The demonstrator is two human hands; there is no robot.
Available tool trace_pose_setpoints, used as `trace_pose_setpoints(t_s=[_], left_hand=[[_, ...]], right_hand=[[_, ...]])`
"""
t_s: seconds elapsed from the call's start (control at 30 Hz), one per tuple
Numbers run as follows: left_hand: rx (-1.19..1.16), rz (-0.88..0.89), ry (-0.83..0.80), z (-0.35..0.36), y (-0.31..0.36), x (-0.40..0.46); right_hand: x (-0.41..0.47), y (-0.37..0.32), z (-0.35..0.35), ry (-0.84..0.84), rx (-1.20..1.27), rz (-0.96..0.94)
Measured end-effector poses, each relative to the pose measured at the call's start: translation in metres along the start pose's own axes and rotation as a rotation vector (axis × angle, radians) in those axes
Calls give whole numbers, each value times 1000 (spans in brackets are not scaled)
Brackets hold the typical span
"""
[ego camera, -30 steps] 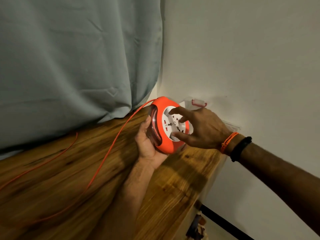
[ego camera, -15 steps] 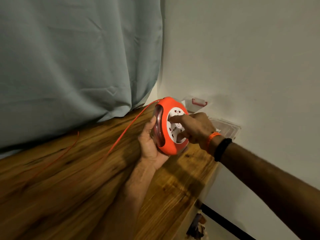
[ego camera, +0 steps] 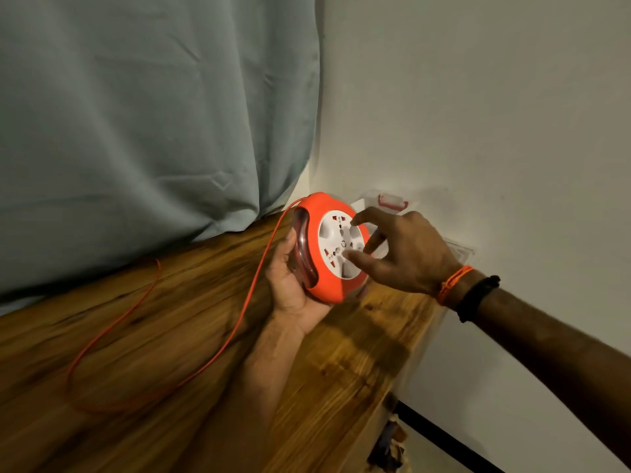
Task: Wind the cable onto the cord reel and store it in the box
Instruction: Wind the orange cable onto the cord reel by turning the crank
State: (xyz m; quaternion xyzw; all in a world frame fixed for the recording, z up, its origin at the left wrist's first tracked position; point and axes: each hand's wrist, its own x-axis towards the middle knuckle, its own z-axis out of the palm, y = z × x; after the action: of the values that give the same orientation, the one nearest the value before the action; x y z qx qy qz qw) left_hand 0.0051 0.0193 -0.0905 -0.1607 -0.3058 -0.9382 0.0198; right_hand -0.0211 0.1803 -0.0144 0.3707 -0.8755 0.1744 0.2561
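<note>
Cord reel [ego camera: 327, 268]: orange housing with a white socket face, held on edge above the far right part of the wooden table [ego camera: 358, 363], socket face turned toward 3 o'clock.
Left hand [ego camera: 290, 288]: cupped under and behind the reel from 7 o'clock, palm up, fingers wrapped round the clear side; it carries the reel.
Right hand [ego camera: 406, 254]: reaches in from 3 o'clock, fingers spread and slightly bent, thumb tip and forefinger tip on the white socket face; nothing is gripped.
Cable [ego camera: 239, 322]: thin, orange, leaves the reel's top at 11 o'clock, runs down across the table toward 7 o'clock and loops back.
Box [ego camera: 392, 203]: clear plastic with a red clasp, against the wall [ego camera: 478, 114], just beyond the reel at 1 o'clock.
Curtain [ego camera: 153, 114]: grey-green, hangs to the table's far edge.
</note>
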Motion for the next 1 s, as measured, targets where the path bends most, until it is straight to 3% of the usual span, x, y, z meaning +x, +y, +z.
trace_pose_setpoints(t_s=[0.1,0.23,0.37,0.43,0.5,0.57,0.67,0.77,0.83,0.9,1.0], left_hand=[[-24,0,-14,-3,-1,1],[-8,-20,8,-5,1,2],[-21,-30,-4,-2,-2,3],[-26,7,-15,0,-2,4],[-39,55,-40,3,0,4],[-21,80,-52,6,-1,5],[1,111,-14,6,-3,5],[12,124,0,7,-2,5],[-2,124,11,7,-1,5],[2,121,21,7,1,3],[20,91,48,3,3,3]], right_hand=[[4,6,-3,-68,-169,-230],[11,10,2,-127,-239,-383],[19,14,6,-139,-346,-426],[20,13,6,-66,-242,-390],[15,1,12,32,11,-188],[14,-3,26,112,304,209],[22,2,47,-97,911,809],[21,10,50,-108,1115,897],[20,8,47,-181,1023,832],[20,2,37,-188,769,695],[16,-6,16,42,248,334]])
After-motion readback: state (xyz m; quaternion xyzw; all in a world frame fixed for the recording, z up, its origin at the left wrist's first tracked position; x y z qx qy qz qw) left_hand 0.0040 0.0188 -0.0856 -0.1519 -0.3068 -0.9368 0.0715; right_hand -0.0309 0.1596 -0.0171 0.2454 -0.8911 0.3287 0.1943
